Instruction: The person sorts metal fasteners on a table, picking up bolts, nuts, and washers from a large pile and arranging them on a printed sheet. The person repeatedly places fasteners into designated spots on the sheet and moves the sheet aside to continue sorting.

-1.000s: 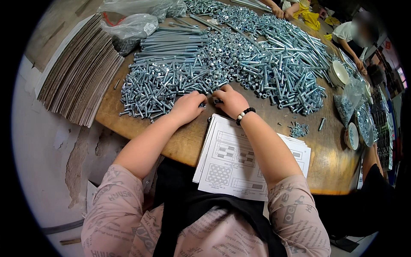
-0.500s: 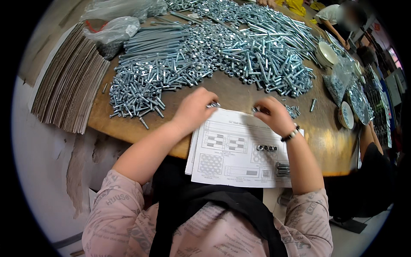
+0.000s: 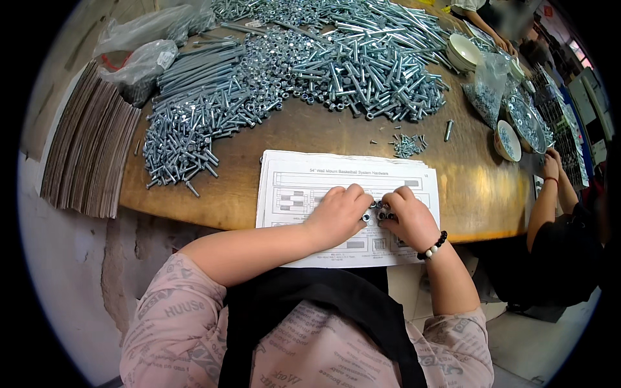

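Observation:
A stack of printed sheets [image 3: 294, 167] with hardware drawings lies at the table's near edge. Over its middle, my left hand [image 3: 339, 216] is bent with its fingertips closed on small metal nuts [image 3: 366, 217]. Close beside it, my right hand [image 3: 411, 223], with a beaded bracelet at the wrist, curls its fingers round more nuts [image 3: 382, 216]. The fingertips of both hands nearly meet, and some nuts show in the gap between them. Whatever lies on the paper beneath my palms is hidden.
Beyond the paper spreads a big heap of bolts [image 3: 362, 81], nuts and rods. Small screws [image 3: 407, 146] and a single bolt [image 3: 449, 130] lie nearer. Stacked cardboard [image 3: 87, 142] stands left, plastic bags [image 3: 139, 68] behind it. Bowls [image 3: 508, 141] and another person's arm [image 3: 550, 194] are at right.
Both hands have come from the paper's far edge down onto its middle and closer together, with nuts at the fingertips. The view has shifted, and the sheets now show their top heading.

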Demonstrator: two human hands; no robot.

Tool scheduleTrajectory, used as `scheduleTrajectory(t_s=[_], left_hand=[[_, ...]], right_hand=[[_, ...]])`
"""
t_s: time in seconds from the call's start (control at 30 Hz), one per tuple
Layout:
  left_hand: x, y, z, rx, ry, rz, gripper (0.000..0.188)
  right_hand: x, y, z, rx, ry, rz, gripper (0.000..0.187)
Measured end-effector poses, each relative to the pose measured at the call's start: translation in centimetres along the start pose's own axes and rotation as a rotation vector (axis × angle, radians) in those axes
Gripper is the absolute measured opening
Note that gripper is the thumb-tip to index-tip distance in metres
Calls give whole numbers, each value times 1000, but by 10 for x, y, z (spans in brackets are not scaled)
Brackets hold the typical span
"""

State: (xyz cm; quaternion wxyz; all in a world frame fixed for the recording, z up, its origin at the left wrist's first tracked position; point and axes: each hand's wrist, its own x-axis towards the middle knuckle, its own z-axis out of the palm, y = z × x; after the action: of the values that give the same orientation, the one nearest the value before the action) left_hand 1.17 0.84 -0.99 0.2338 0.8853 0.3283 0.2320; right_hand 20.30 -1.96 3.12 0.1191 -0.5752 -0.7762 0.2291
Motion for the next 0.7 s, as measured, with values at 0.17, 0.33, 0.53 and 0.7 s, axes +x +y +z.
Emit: scheduleTrajectory(t_s=[0.17,0.33,0.53,0.7], left_hand=[[10,5,6,-10,14,-53,40],[14,1,4,7,-91,-50,42],[10,1,-5,-40,-51,-62,48],[21,-45,-47,-37,50,-149,50]], right_hand=[[6,8,1,40,34,-65,39],[9,10,0,38,-10,-58,39],[17,9,-15,111,-48,-70,38],[49,6,-29,130,21,-114,30]])
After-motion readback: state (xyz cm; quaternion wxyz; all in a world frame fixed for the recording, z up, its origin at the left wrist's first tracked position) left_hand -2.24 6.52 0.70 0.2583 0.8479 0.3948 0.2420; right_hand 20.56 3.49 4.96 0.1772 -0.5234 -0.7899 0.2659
